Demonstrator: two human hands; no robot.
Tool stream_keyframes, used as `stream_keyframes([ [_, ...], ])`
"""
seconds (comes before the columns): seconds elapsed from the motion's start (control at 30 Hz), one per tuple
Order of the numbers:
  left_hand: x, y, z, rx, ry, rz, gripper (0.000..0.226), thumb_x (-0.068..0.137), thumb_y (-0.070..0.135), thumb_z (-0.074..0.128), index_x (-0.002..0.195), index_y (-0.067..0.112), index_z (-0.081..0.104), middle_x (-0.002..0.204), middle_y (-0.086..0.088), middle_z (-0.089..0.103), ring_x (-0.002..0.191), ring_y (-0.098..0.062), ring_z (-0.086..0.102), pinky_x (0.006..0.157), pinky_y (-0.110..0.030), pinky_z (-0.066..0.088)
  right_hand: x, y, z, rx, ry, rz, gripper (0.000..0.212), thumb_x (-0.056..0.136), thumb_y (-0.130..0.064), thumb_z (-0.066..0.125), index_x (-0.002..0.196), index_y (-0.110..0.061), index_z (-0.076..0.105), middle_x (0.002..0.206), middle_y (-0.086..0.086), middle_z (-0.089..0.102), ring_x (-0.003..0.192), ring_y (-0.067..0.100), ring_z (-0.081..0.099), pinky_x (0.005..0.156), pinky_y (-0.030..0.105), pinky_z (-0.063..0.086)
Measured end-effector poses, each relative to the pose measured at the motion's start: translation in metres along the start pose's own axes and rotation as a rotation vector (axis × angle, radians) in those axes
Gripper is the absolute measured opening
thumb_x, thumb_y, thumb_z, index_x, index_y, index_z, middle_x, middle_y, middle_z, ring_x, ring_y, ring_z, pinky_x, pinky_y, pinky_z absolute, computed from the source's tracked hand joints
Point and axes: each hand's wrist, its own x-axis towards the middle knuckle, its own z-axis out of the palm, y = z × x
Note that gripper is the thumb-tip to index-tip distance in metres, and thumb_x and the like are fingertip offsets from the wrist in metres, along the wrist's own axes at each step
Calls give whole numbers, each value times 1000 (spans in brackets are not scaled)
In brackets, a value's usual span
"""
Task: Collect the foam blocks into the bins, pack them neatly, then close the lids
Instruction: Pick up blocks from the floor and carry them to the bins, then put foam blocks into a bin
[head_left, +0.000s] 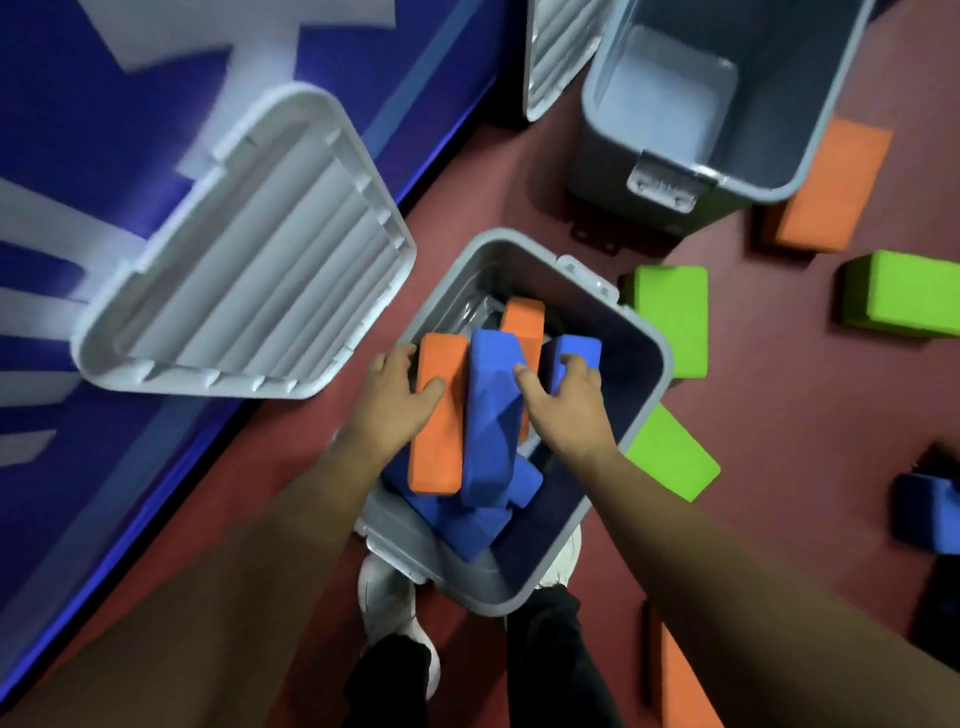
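**Q:** Right, status on the near bin?

**A:** Both hands over the near bin (655, 364); my left hand (396, 404) lies on the orange block (440, 415) at its left side, thumb across the top face, fingers over the far edge; my right hand (566, 402) has fingers curled on the small blue block (575, 349) by its right wall, thumb against the tall blue block (491, 415) in the middle; whether either grip is tight, can't tell, frame is blurred.

**Q:** Contents? Rest of the floor?

**A:** More blue blocks (470, 519) jumbled lower inside it, a second orange block (523, 322) toward its far end; its lid (249, 249) leans open to its left; two green blocks (667, 312) just beside its right wall; empty bin (727, 104) beyond it, orange block on floor (831, 192) beside that; another green block (904, 296) well right of it.
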Motion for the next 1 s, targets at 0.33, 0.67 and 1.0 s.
stream_keyframes([
  [0.33,-166,222,-211,48,110,452,43,90,32,63,129,15,54,126,-8,54,116,-24,54,97,-36,42,-200,-170,-212,-27,290,-134,65,78,-70,50,113,-15,57,114,9,60,111,30,56,92,42,48],
  [0.67,-394,341,-261,118,-9,843,41,90,29,64,126,12,56,124,-7,55,114,-24,55,98,-34,44,-455,-158,-335,82,650,-101,43,82,-60,55,93,-19,53,94,7,52,90,24,51,75,33,37],
  [1.0,-576,407,-99,184,-236,1153,35,87,23,68,117,7,59,113,-11,60,104,-27,57,96,-41,46,-641,37,-411,176,1010,118,55,89,-49,63,129,-11,55,127,11,56,121,27,52,102,40,42],
])
